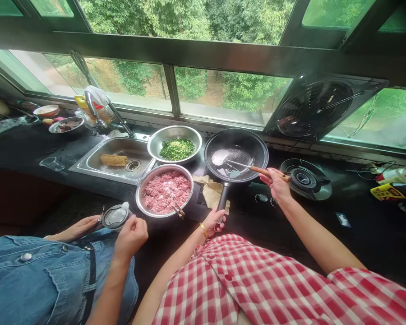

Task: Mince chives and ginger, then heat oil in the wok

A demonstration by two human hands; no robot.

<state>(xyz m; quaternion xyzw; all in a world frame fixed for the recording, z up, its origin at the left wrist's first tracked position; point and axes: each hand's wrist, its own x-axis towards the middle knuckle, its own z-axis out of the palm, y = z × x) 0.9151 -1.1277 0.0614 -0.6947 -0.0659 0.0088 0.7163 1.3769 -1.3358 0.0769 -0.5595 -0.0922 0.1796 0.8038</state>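
My left hand (214, 222) is wrapped round the handle of a black wok (237, 139) in the middle of the view. The wok's inside looks wet and shiny, with a bubbly patch at the bottom. In my right hand (278, 184) is a wooden-handled metal spatula (238, 163), its broad head resting inside the wok on the left. Left of the wok stand a steel bowl of minced meat (167, 192) topped with white powder, chopsticks (178, 211) at its rim, and a steel bowl of chopped greens (177, 150).
At left, a person in denim holds a container of white powder (115, 216) and something at its mouth. A sink (98, 151) with a brown sponge-like block (114, 160) lies behind. A gas burner (304, 178) is on the right. Tan cloth (211, 194) lies beside the wok handle.
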